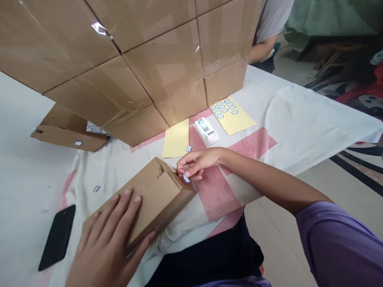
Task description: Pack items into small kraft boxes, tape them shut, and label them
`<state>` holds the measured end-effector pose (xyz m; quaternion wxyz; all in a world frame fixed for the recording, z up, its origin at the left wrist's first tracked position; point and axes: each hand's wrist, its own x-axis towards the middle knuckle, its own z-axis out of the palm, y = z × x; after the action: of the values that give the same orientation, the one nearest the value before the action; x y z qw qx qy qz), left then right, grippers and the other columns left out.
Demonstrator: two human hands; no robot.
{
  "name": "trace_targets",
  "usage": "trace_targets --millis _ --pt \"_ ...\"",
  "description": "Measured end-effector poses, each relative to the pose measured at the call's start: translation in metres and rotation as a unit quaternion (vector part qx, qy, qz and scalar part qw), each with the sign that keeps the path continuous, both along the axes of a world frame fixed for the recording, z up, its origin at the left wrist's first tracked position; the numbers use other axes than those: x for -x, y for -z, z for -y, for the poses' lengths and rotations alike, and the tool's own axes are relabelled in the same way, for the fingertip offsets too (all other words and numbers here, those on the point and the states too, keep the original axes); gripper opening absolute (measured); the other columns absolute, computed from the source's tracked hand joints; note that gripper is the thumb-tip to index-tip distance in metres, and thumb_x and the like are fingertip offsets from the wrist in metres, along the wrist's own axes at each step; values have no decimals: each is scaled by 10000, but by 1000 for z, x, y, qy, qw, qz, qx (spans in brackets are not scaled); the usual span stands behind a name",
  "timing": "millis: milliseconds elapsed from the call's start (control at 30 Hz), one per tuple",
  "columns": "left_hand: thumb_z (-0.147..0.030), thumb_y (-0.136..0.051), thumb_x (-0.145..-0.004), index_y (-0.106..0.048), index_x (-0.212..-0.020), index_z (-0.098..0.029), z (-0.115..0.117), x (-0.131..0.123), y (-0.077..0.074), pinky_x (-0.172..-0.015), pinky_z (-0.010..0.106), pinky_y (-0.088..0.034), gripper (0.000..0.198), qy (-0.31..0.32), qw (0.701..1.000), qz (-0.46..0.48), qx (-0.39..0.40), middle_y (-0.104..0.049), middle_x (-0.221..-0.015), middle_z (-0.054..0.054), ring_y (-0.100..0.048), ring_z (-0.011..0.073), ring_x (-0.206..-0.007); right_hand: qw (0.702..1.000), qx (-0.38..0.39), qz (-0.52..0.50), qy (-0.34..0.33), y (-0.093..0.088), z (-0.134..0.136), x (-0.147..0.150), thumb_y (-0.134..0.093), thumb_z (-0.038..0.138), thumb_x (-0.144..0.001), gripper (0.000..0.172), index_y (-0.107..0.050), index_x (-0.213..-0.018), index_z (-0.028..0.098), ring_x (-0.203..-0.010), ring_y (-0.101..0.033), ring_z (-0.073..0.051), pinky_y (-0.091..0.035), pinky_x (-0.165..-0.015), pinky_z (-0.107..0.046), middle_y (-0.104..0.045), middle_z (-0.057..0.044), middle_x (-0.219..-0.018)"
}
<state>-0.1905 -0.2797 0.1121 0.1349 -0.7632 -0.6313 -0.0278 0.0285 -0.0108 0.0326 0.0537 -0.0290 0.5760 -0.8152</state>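
A closed cardboard box lies in front of me on the cloth-covered table. My left hand rests flat on its near left end, fingers stretched over the top and the thumb along the side. At the box's far right end, my right hand pinches a small blue-edged white sticker between thumb and fingers. Just beyond that hand is a yellow sheet with one similar sticker at its lower corner. A second yellow sheet bears several such stickers in its upper part.
A wall of stacked, taped cardboard boxes stands at the back. A white device sits between the sheets. Another box with a sticker is at left, above a black phone. One loose sticker lies on the cloth. Another person's arm shows behind.
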Motion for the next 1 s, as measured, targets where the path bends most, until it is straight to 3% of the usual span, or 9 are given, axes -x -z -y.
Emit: trace_targets --millis 133,233,333,533,767,1000 --pt "-627 -533 -905 -235 -1608 -263 5 44 1 -1203 577 -330 846 34 999 15 20 -444 -1584 143 -450 381 -1436 1000 1 -3 -2 5 19 11 -827 428 -805 388 -558 -843 151 -535 -492 -30 -341 -495 -201 -639 -22 -953" --pt "-577 -570 -908 -233 -1603 -297 9 60 -3 -1226 566 -319 822 27 999 19 39 -458 -1578 125 -432 356 -1456 1000 -11 -13 23 13 33 21 -827 384 -799 339 -578 -840 159 -579 -491 -57 -382 -531 -205 -632 6 -849" --pt "-577 -609 -885 -227 -1603 -311 9 58 -6 -1244 548 -302 856 20 999 17 43 -447 -1588 103 -421 338 -1465 996 -32 -31 83 23 40 30 -835 292 -777 279 -598 -836 155 -652 -536 -78 -400 -582 -195 -617 29 -766" --pt "-560 -581 -910 -256 -1600 -256 8 49 -6 -1228 583 -309 822 20 999 17 31 -462 -1568 139 -432 364 -1450 983 11 -39 178 27 43 36 -820 119 -737 317 -623 -982 157 -737 -642 -92 -465 -706 -214 -675 28 -811" --pt "-538 -610 -900 -278 -1593 -238 7 46 -8 -1224 590 -313 825 23 999 23 29 -479 -1551 150 -443 371 -1439 980 29 -46 193 22 52 36 -842 131 -731 364 -588 -988 172 -739 -651 -104 -462 -706 -223 -676 42 -789" --pt "-561 -632 -867 -314 -1582 -292 6 47 -6 -1213 562 -359 827 7 999 40 23 -494 -1552 90 -463 346 -1431 976 45 -63 204 22 57 37 -810 133 -751 380 -523 -993 192 -734 -666 -98 -482 -715 -229 -670 63 -774"
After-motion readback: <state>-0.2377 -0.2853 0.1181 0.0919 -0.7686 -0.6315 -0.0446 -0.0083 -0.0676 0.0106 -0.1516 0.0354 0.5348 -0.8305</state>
